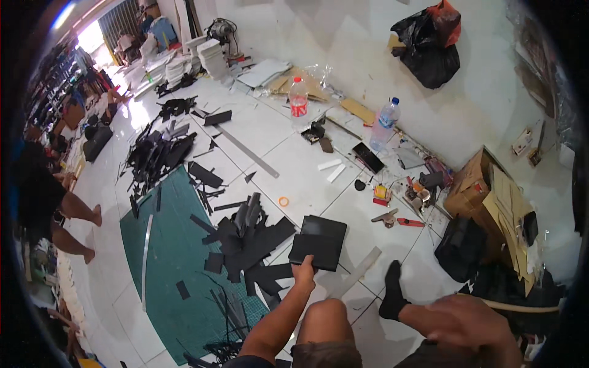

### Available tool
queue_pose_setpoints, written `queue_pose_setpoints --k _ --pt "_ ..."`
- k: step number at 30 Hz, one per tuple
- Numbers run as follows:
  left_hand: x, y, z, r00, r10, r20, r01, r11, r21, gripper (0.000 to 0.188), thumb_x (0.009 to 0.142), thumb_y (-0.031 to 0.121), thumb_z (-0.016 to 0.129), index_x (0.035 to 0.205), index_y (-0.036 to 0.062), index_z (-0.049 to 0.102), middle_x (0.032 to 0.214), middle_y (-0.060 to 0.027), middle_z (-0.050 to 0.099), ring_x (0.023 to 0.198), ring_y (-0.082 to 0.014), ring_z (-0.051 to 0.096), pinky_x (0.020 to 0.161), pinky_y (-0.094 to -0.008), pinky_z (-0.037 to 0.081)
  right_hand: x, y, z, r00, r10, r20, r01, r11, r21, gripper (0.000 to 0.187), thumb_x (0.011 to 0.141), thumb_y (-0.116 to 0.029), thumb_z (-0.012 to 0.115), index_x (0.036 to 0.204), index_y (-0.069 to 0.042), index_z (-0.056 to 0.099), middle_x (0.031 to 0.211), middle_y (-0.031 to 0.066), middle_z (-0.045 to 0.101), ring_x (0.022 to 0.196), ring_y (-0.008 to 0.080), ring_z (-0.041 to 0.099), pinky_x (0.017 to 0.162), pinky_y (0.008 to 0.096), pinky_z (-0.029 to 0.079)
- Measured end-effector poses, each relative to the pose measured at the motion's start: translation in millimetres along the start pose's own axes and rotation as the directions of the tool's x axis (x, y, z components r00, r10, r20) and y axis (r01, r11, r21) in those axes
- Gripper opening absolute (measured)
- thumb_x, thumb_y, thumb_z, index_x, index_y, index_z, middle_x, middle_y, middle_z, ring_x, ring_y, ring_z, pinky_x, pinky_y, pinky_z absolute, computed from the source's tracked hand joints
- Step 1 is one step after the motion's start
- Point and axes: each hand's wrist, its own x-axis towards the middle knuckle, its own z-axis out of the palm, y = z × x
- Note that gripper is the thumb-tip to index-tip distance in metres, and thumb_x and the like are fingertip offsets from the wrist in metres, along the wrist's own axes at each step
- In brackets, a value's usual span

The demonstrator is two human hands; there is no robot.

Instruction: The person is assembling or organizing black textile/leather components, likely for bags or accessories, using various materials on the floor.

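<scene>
My left hand (305,273) grips the near edge of a flat black leather-like panel (320,239), thumb on top and the other fingers hidden beneath. The panel is nearly square, with a line across it like a fold or a second layer. To its left, loose black offcuts (264,242) lie heaped, partly over a green cutting mat (165,245). A metal strip (147,264) rests along the mat. What seems to be my right hand (443,328) is low at the right, against my bent leg; its fingers do not show clearly.
Beyond the panel lie an orange ring of tape (283,201), a steel ruler (248,150) and a phone (368,158). Two plastic bottles (299,101) (386,122) stand near the wall. A red cutter (410,222) and a cardboard box (472,190) are to the right. Another person's legs (76,230) show at left.
</scene>
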Motion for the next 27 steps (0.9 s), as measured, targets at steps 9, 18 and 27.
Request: queue_pose_setpoints --k 9,18,27 --pt "-59.3 102.7 84.2 0.901 0.241 0.361 -0.207 0.97 -0.131 0.025 0.079 0.008 0.062 0.103 0.0027 0.057 0.093 -0.0041 0.061 0.088 -0.0175 0.059 0.08 -0.0317 0.048 66.2 69.2 -27.2 0.995 0.086 0.048 -0.093 0.979 0.182 0.053 0.088 -0.038 0.067 0.126 -0.003 0.054 0.103 0.0172 0.064 0.095 0.0255 0.064 0.084 0.0367 0.051" --pt "-159.2 146.7 89.0 0.58 -0.096 0.809 -0.384 0.844 0.375 0.045 0.079 0.005 0.066 0.122 -0.0021 0.056 0.104 -0.0053 0.065 0.089 -0.0129 0.061 0.082 -0.0277 0.05 122.7 75.5 -20.6 0.944 -0.191 -0.269 0.204 0.979 0.023 0.108 0.068 -0.057 0.08 0.146 -0.006 0.027 0.141 0.0235 0.035 0.131 0.0378 0.036 0.107 0.0452 0.034" --pt "-128.5 152.6 60.2 0.552 -0.177 0.815 -0.384 0.814 0.437 0.045 0.078 0.005 0.065 0.122 -0.0024 0.056 0.1 -0.0059 0.067 0.088 -0.0117 0.061 0.08 -0.0274 0.051 206.7 103.4 5.0 0.781 -0.158 0.604 -0.116 0.914 0.389 0.062 0.082 -0.048 0.071 0.124 -0.004 0.057 0.109 0.0133 0.067 0.1 0.0232 0.062 0.092 0.033 0.046"
